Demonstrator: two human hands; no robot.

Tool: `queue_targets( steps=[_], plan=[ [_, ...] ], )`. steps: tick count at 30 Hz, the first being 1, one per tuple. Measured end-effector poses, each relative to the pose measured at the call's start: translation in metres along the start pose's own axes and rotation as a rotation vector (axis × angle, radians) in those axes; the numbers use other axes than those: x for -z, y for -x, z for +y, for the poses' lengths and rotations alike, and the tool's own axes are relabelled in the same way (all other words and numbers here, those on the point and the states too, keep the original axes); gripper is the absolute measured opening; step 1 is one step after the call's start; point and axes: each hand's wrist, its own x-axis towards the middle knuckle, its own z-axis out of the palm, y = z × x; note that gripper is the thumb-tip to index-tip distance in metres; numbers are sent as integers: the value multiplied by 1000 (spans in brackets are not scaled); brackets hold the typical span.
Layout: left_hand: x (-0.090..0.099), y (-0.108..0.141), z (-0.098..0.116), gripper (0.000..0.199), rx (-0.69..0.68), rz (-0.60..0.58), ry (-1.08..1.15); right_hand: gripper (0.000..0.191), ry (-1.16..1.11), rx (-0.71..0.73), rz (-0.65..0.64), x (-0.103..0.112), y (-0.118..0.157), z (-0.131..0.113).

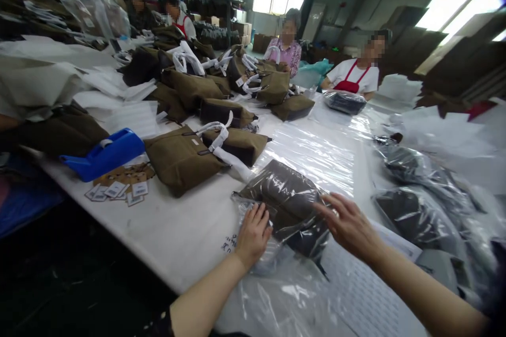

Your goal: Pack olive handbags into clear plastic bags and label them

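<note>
A brown handbag in a clear plastic bag point(282, 189) lies in front of me on the white table. My left hand point(254, 231) rests flat on the plastic at its near left side, fingers stretched out. Over the right end of the wrapped handbag is my right hand point(348, 224), its fingers extended and slightly apart, at or near the plastic; whether they touch it I cannot tell. Loose clear plastic point(284, 295) spreads below my hands. Farther left stands an unwrapped olive-brown handbag point(182, 160) with white-wrapped handles.
A blue tape dispenser point(106, 155) and several paper tags point(118, 189) lie at left. Many brown handbags point(197, 87) are heaped behind. Plastic-wrapped bags point(415, 216) and a printed sheet point(363, 284) lie at right. Clear sheets point(316, 152) cover the table beyond. Co-workers point(356, 76) sit across.
</note>
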Motion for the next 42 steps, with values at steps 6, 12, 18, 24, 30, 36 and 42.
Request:
queue_targets(
  steps=[6,12,18,24,30,36,42],
  plan=[
    [28,5,-7,39,-153,115,80,65,-45,196,117,-42,147,-81],
    [59,119,5,65,-426,-248,54,47,-402,211,-71,-49,126,-95],
    [51,129,13,34,162,-220,440,39,-889,-117,-415,7,78,-90],
    [90,137,-7,45,579,-431,798,42,-991,-243,-657,53,29,-108],
    [93,157,-21,46,617,-423,819,15,-854,-365,-435,50,3,-139],
    [116,150,-25,40,599,-448,798,12,-723,-415,-412,28,-30,-139],
    [114,97,26,32,-111,-8,261,11,-564,-543,-397,7,-41,-135]
  ],
)
